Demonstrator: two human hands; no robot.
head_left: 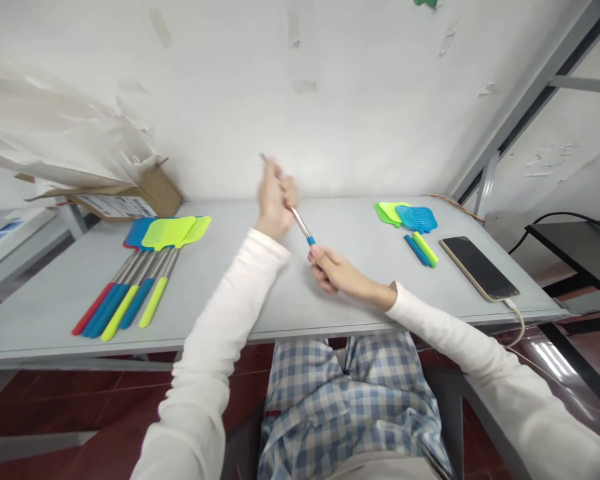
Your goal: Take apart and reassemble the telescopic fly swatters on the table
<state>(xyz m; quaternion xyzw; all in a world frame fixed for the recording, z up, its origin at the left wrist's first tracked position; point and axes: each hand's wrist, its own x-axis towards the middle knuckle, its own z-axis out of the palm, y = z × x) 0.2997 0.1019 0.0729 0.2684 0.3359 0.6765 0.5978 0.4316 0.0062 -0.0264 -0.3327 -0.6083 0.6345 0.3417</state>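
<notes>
My left hand (276, 200) grips the rod (301, 222), my right hand (331, 269) wraps its blue handle (311, 241), apparently to hold both in line.

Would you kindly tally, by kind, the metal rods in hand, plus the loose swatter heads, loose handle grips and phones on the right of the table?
Metal rod: 1
Loose swatter heads: 3 visible, overlapping
Loose handle grips: 2
Phone: 1
Total: 7 visible
</notes>
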